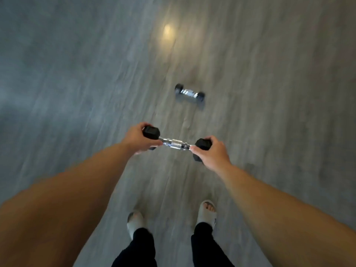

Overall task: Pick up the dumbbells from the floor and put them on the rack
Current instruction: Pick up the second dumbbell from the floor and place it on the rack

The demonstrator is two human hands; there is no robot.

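Observation:
I hold a small dumbbell (176, 144) with black hex heads and a chrome handle level in front of me, above the floor. My left hand (137, 139) grips its left head and my right hand (213, 152) grips its right head. A second dumbbell (189, 92) of the same kind lies on the grey wood floor farther ahead, slightly right of centre. No rack is in view. The picture is blurred by motion.
Grey wood-look floor (77, 83) fills the view, with a lamp's reflection (168, 30) far ahead. My two feet in pale slides (207, 212) and black trousers show at the bottom edge.

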